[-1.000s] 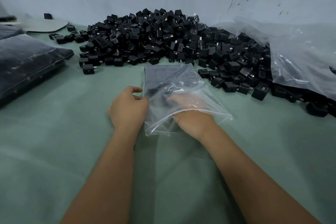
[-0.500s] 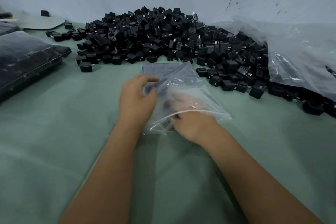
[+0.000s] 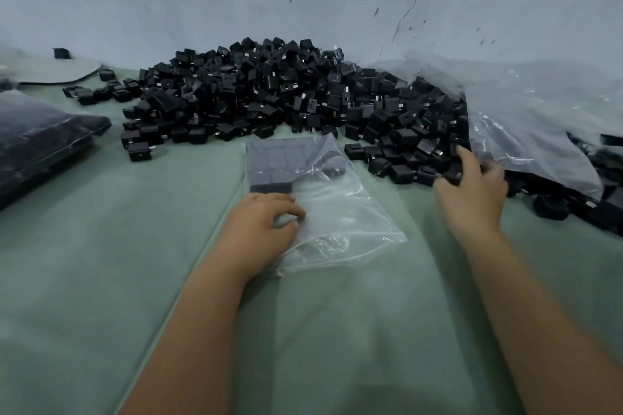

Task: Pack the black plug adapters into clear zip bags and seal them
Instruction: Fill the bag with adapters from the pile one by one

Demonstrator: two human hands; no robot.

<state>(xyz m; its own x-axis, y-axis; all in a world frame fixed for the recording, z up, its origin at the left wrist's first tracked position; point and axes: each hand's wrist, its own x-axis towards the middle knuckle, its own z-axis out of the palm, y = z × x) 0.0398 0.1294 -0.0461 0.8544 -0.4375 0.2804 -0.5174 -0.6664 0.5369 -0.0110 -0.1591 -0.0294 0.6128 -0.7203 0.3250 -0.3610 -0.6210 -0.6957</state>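
Under left hand fingers, zip bag; right hand grasping adapters beside it.

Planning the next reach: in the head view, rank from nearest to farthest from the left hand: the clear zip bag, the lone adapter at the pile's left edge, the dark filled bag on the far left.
1. Clear zip bag: under the left hand.
2. Lone adapter: ahead, leftward.
3. Dark filled bag: far left edge.

Glossy clear plastic bag on matt green cloth.
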